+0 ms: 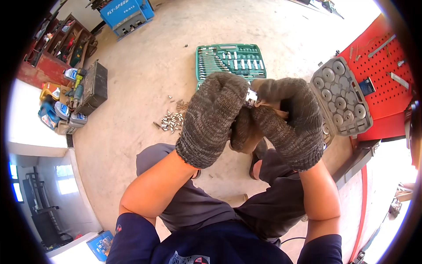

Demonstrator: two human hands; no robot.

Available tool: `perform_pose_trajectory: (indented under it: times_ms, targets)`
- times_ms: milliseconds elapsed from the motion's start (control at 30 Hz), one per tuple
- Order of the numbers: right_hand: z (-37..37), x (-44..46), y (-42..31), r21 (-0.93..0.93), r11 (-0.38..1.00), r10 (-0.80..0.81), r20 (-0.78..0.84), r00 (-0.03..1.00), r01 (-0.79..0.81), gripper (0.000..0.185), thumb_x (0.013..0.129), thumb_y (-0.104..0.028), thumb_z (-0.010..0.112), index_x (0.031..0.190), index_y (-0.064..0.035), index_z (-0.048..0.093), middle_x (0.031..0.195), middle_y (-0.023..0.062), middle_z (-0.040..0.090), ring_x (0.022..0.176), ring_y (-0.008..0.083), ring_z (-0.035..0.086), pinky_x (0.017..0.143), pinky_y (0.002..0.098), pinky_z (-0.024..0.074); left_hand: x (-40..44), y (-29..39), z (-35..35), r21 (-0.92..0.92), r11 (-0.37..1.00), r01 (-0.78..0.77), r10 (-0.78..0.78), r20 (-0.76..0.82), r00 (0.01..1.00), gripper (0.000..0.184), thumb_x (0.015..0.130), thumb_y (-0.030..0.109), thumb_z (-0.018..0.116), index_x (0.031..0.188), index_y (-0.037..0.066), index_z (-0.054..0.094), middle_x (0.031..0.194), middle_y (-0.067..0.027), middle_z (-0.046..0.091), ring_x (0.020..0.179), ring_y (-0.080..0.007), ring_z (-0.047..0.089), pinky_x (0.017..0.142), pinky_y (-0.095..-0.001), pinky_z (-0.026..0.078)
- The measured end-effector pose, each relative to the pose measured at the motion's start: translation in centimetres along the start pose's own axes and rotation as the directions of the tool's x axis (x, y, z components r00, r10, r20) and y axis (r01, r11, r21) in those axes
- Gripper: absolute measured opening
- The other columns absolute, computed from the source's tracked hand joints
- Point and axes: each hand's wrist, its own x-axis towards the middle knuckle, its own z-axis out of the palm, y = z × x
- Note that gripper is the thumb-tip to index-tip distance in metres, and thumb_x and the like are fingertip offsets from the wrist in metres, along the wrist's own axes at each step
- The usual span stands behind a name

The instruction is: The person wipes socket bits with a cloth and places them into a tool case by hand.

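Both my hands wear dark grey knitted gloves with brown palms and are raised together in front of me. A small shiny metal socket (pixel 251 97) shows between them, with dark markings on its side. My left hand (pixel 212 116) is closed on it from the left. From the right, my right hand (pixel 292 119) has its curled fingers pinched at the same socket. The gloves hide most of the fingertips. Beyond the hands, an open green tool case (pixel 263 57) lies on the floor, holding spanners and bright sockets. Loose metal sockets (pixel 172 122) are heaped on the floor left of my hands.
To the right stands an open grey case (pixel 367 125) with round metal cups, against a red pegboard (pixel 378 57). A black toolbox (pixel 94 86) and several bottles (pixel 49 115) are at left. Behind is a blue machine (pixel 125 15). My knees flank the floor below.
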Motion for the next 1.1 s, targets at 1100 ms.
perform_pose_trajectory:
  times_ms: [1100]
  targets:
    - [0.0, 0.1, -1.3, -0.098, 0.991, 0.094, 0.06, 0.994, -0.088, 0.024, 0.082, -0.006, 0.073, 0.103, -0.004, 0.061, 0.101, 0.0088, 0.066, 0.088, 0.0164, 0.065, 0.076, 0.031, 0.0543, -0.1, 0.3, -0.2, -0.408, 0.874, 0.262, -0.251, 0.082, 0.965, 0.034, 0.099, 0.039, 0.052, 0.111, 0.007, 0.059, 0.089, -0.0042, 0.063, 0.071, -0.0108, 0.061, 0.058, -0.0224, 0.05]
